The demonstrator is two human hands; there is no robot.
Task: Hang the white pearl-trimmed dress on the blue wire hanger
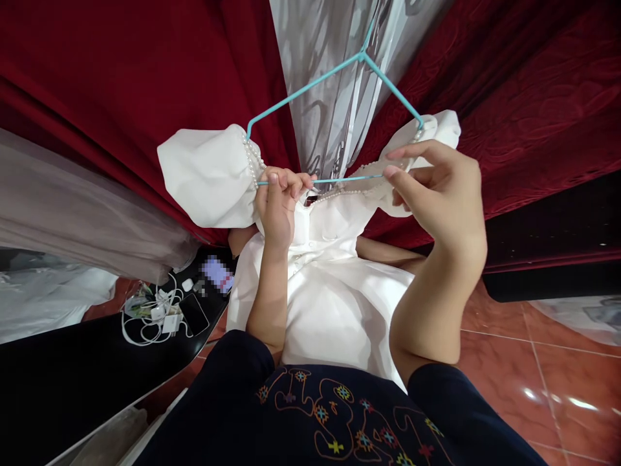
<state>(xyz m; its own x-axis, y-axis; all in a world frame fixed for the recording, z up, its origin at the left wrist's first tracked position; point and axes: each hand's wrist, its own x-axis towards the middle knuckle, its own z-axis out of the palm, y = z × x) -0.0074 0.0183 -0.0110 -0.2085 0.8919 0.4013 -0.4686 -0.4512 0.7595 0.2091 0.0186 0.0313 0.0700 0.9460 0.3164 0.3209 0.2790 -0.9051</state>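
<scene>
A white dress [347,294] with puffy sleeves and pearl-like beads along its neckline lies across my lap, its bodice upright in front of me. A light blue hanger [305,94] spans its shoulders, with its arms reaching into both sleeve openings. My left hand [280,204] has its fingers curled round the hanger's bottom bar, beside the left puffy sleeve [206,178]. At the other end of the bar, my right hand [439,194] bends its fingers around the edge of the right sleeve [444,126], thumb tip against the bar. The fabric inside that grip is partly hidden.
Dark red curtains [194,58] and a sheer grey-white curtain [320,84] hang close behind the hanger. On a black table [63,382] at the left are a phone [194,315], white cables [162,304] and a charger [171,323]. Reddish floor tiles [509,369] show at the right.
</scene>
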